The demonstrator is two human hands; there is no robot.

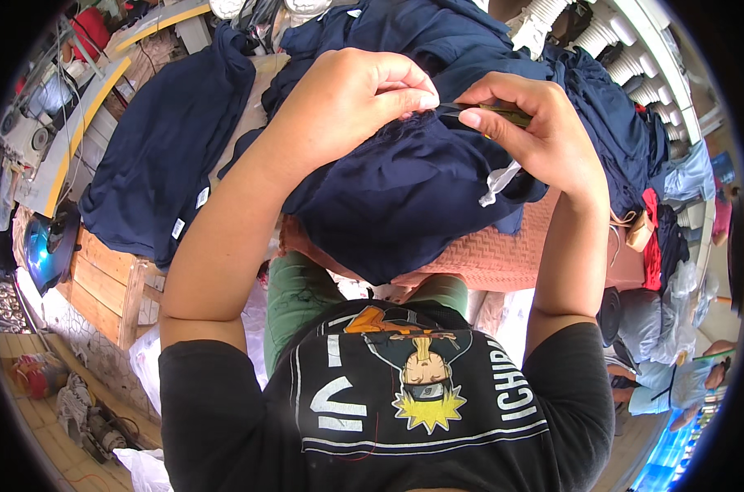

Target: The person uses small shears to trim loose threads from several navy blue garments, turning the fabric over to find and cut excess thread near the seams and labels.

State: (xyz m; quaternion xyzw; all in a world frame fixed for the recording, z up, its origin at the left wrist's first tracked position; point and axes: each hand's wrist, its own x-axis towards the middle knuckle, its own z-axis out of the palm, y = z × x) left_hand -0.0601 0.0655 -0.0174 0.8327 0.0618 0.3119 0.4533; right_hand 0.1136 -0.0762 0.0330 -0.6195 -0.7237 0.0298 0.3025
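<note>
A: Logging the head view. I am seeing both hands meeting over the navy garment point(404, 197), which is lying bunched across the lap on a salmon woven cloth point(503, 254).

B: State of the hands?

A: The left hand point(347, 102) is pinching a small fold of the navy fabric between thumb and fingertips, clenched tight. The right hand point(536, 131) is gripping a small thread snipper point(491, 111), dark blades pointing left, olive handle tucked under the fingers.

B: And the relation that matters?

A: The snipper's long axis is running roughly level, left to right, and its tip is sitting just beside the left thumb, at the pinched spot. Whether the blades are touching the cloth there I cannot tell. The garment is hanging down and toward the body from that point, with a white label point(499, 182) dangling under the right palm.

B: Nearer hand?

A: Both are at the pinch; the left one is actually on the fabric. More navy pieces point(167, 139) are piling on the desk on the left side and beyond.
</note>
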